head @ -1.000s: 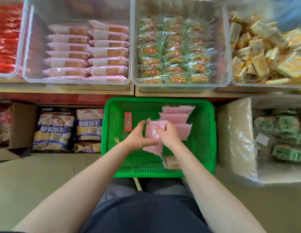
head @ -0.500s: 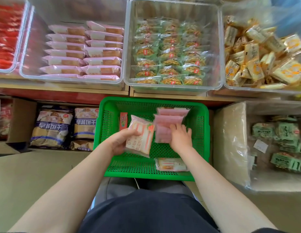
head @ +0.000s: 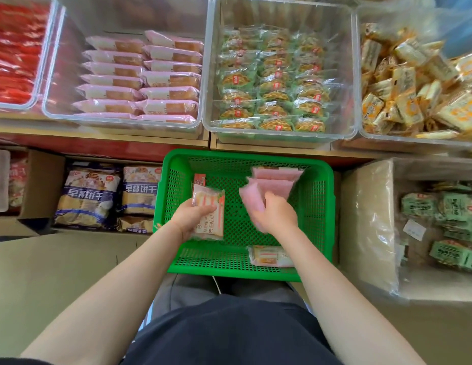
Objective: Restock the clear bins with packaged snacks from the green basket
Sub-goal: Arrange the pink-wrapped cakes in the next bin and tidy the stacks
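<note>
The green basket (head: 324,214) rests on my lap below a shelf. My left hand (head: 188,218) is shut on a white sandwich-cake packet (head: 209,206) over the basket's left side. My right hand (head: 278,216) grips a pink packet (head: 252,200), lifted and tilted at the basket's middle. Two more pink packets (head: 278,176) lie stacked at the back of the basket, a small red packet (head: 199,179) at back left, and another white packet (head: 271,255) at the front right. A clear bin (head: 58,111) on the shelf holds two rows of pink packets.
A clear bin of green waffle packets (head: 282,134) stands directly above the basket. A bin of yellow packets (head: 387,135) is at right, one of red packets (head: 24,105) at far left. Cardboard boxes with bagged biscuits (head: 90,196) and green packets (head: 453,222) flank the basket.
My left hand has pulled the white packet leftward and kept hold of it. My right hand has taken one pink packet off the stack and lifted it.
</note>
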The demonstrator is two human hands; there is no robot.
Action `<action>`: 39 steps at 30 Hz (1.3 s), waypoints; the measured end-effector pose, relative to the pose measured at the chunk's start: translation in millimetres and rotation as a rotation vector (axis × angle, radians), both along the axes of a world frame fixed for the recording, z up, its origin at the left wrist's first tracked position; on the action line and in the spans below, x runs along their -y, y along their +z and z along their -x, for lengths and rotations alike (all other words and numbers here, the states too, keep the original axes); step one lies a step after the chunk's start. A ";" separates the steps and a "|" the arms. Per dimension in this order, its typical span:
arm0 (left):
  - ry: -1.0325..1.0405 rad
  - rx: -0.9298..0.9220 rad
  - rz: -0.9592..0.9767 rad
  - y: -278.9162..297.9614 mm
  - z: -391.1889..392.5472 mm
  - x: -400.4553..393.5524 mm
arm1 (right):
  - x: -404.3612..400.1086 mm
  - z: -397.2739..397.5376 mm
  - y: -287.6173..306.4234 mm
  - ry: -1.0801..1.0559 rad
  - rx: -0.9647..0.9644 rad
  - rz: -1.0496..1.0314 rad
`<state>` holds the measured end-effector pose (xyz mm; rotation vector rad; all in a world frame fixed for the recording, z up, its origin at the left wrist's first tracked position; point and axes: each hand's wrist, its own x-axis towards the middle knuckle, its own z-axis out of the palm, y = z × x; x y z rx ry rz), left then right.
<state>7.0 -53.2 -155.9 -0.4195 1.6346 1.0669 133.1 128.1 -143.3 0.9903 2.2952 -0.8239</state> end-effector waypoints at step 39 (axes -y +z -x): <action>-0.161 -0.100 -0.398 164.0 302.2 49.8 | 17.5 265.0 188.5 -0.275 -0.263 0.684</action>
